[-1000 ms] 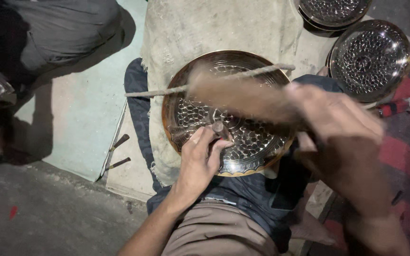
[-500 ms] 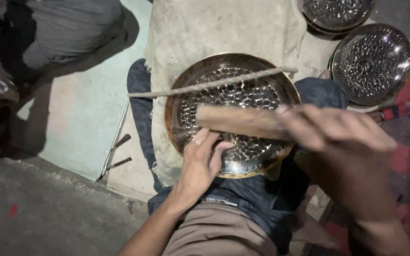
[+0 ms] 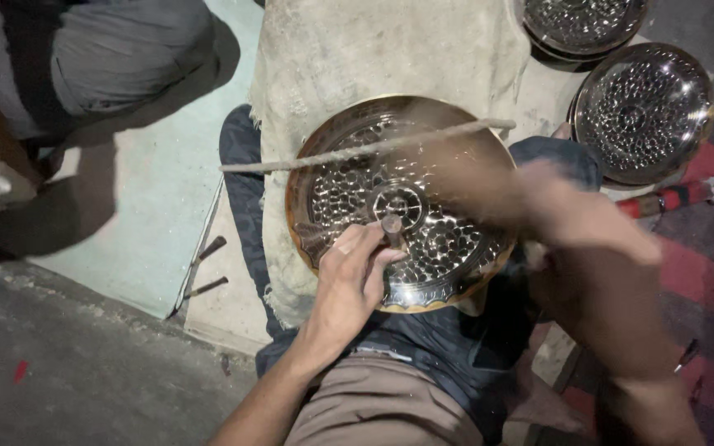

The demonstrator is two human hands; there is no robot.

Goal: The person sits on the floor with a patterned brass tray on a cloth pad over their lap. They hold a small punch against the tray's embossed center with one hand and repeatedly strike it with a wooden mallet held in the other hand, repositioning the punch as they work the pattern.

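Both forearms were left bare, with no sleeves seen on them. The left hand (image 3: pixel 355 279) was shown sharply, ungloved, its fingers and knuckles clearly outlined, and no ring or band could be made out on it. The right hand (image 3: pixel 597 248) was rendered as a motion blur, so little detail could be told. Brownish-tan trousers (image 3: pixel 373 405) were worn, and dark blue cloth (image 3: pixel 456 355) was seen over the lap.
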